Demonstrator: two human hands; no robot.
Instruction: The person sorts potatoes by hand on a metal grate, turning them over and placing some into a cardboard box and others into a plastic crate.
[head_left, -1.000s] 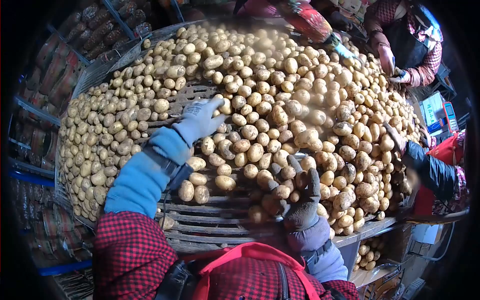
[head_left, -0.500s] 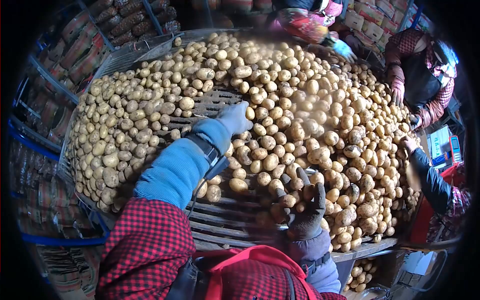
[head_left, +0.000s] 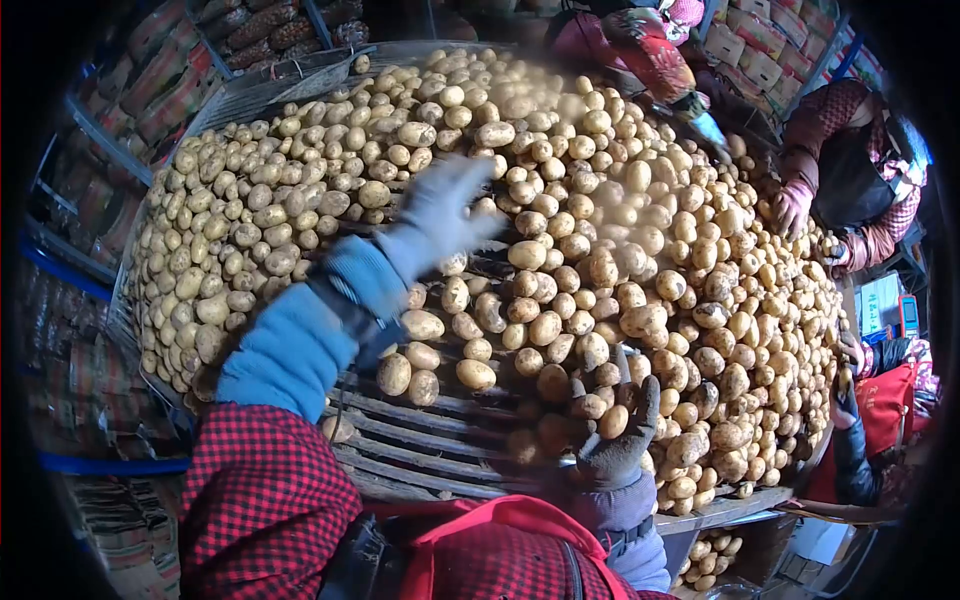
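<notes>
Gloved in pale grey-blue, my left hand (head_left: 437, 217) is above the slatted table, its fingers spread and smeared by motion, with no potato visible in it. Loose potatoes (head_left: 527, 254) lie just to the right of its fingertips. Lower down, my right hand (head_left: 612, 465) wears a dark, dirty glove and is turned palm up. Its fingers curl around several small potatoes (head_left: 613, 422), against the edge of the big potato heap (head_left: 690, 350). Bare wooden slats (head_left: 420, 450) show between my two arms.
Potatoes (head_left: 210, 260) also cover the table's left side. Co-workers' hands reach in at the far edge (head_left: 712, 135) and right side (head_left: 793, 207). A red-screened scale (head_left: 908, 315) stands at right. Blue-framed racks (head_left: 115, 145) hold bags at left. More potatoes (head_left: 710, 560) lie below the front edge.
My left hand has lifted away from the potatoes, moved slightly left and spread its fingers. My right hand has shifted slightly down, potatoes still in it. Several potatoes now lie nearer my left forearm.
</notes>
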